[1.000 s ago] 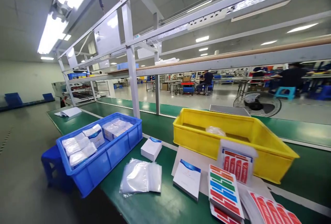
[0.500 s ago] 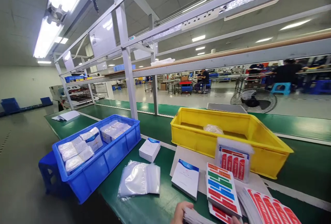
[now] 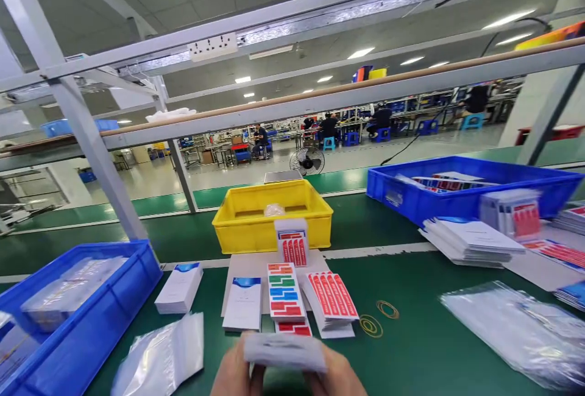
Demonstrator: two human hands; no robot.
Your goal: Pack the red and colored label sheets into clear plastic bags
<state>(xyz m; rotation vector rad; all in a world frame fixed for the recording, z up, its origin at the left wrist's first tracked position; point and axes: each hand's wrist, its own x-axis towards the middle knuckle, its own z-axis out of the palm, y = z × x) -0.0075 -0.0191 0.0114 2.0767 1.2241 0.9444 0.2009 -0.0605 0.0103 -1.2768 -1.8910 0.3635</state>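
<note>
At the bottom centre, my left hand and my right hand grip a blurred white packet from both sides. Just beyond it lie a white booklet stack with a blue top edge, a stack of cards with coloured labels and a fanned stack of red-striped cards. A clear-wrapped pack with red strips leans against the yellow bin. Another white booklet stack and clear plastic bags sit to the left.
A blue bin with wrapped packs stands at the left, another blue bin at the right. Rubber bands, more booklets and plastic bags lie on the green table. Metal shelf rails cross above; several people sit far behind.
The view has swung right, bringing the right blue bin and rubber bands into sight. Both hands are now together on the white packet; before, my left hand held it at the lower edge.
</note>
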